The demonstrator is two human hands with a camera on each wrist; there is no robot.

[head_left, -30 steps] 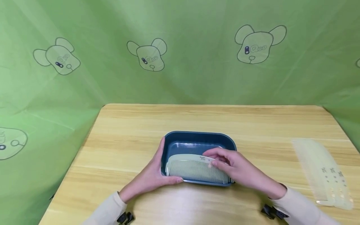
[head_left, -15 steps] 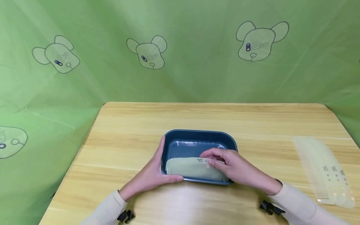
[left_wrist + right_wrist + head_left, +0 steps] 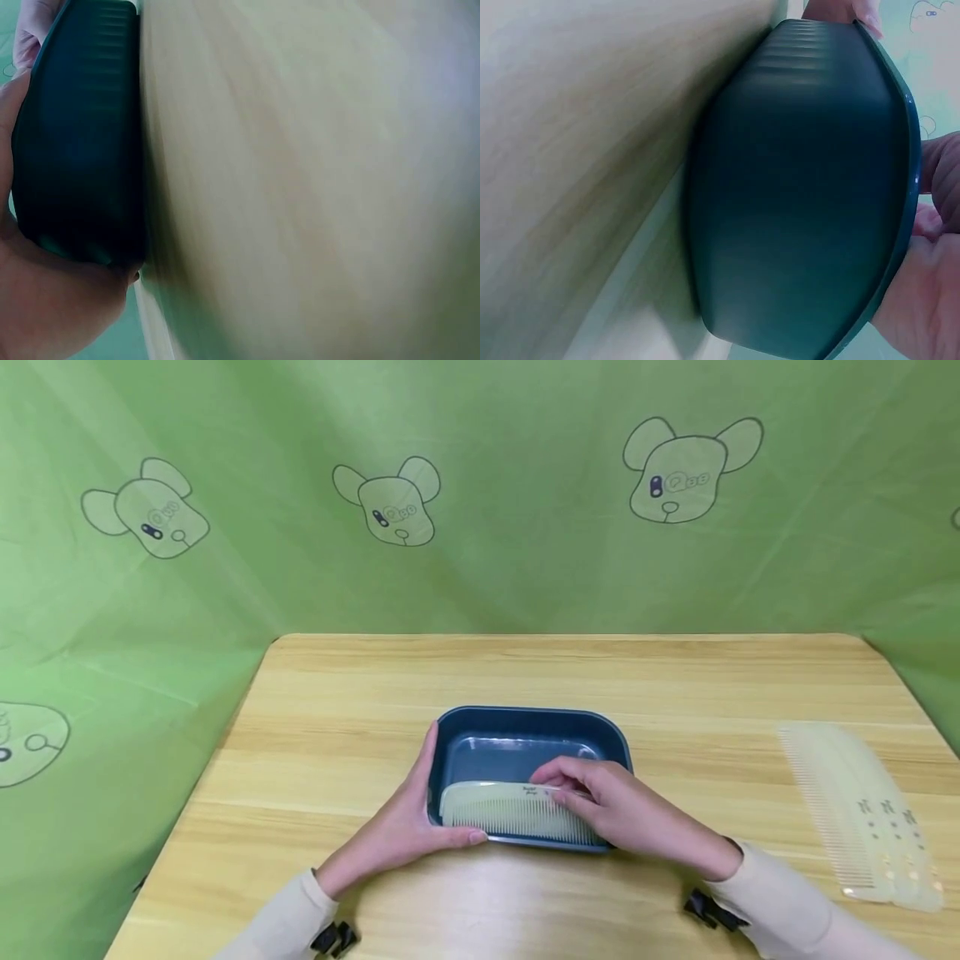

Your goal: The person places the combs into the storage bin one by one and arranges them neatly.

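A dark blue rectangular basin (image 3: 491,765) sits on the table, its outer wall (image 3: 82,142) filling much of both wrist views. My left hand (image 3: 405,827) grips its left end, thumb along the near rim and the other fingers round the outside. Inside, against the near wall, a pale translucent comb (image 3: 491,806) lies tilted with its teeth toward me. My right hand (image 3: 615,806) pinches the comb's back edge near some small printed lettering, thumb on top. The comb's right end is hidden under that hand. In the right wrist view, my right hand (image 3: 922,296) reaches over the rim.
Several similar pale combs (image 3: 847,810) lie overlapped in a fan on the right side of the wooden table (image 3: 337,710). Green cloth (image 3: 510,585) with printed bear heads hangs behind the table and down its sides.
The comb has sunk a little lower into the basin and tipped flatter. My right hand has shifted slightly left with it, still pinching. The left hand keeps its hold on the basin.
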